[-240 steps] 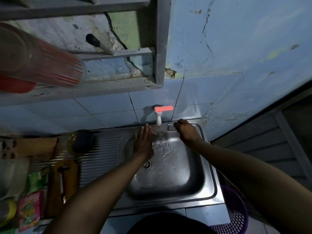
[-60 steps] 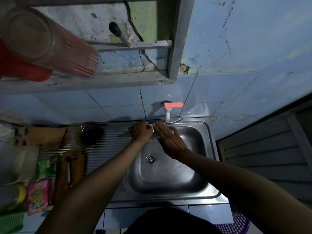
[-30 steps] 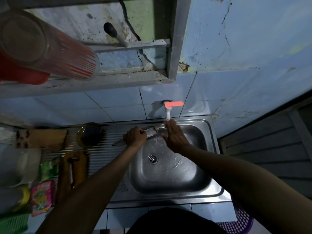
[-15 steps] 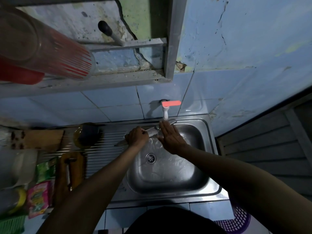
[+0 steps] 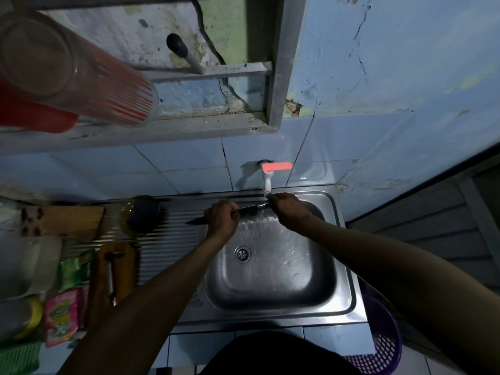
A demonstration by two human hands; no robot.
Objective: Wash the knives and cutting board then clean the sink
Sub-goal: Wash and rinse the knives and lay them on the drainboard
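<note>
Centrally, the left hand (image 5: 221, 218) is curled around the handle of a knife (image 5: 244, 210), whose dark handle end projects leftward over the ribbed drainboard (image 5: 173, 239) while the blade runs rightward across the back of the sink (image 5: 273, 266). The right hand (image 5: 288, 211) closes its fingers on the blade end, directly below the white tap (image 5: 267, 182) with its orange-red lever (image 5: 276, 166); whether water is flowing at the spout cannot be told, though the basin floor beneath glistens wet. The drain (image 5: 242, 253) lies nearer the viewer, uncovered.

On the drainboard, left of the basin, stands a dark round container (image 5: 143, 216) with a yellowish rim. Nearer the viewer lies a wooden cutting board (image 5: 119, 274) with a second, pale-handled utensil (image 5: 110, 277) resting lengthwise upon it; its type is unclear. Coloured sachets (image 5: 65, 312) and a pale plastic container (image 5: 27, 266) crowd the far left edge.

Above, a wall shelf (image 5: 162, 125) carries a clear tumbler (image 5: 75, 71) with red stripes, lying on its side. A purple perforated basket (image 5: 381, 345) stands on the floor at the sink's right.
</note>
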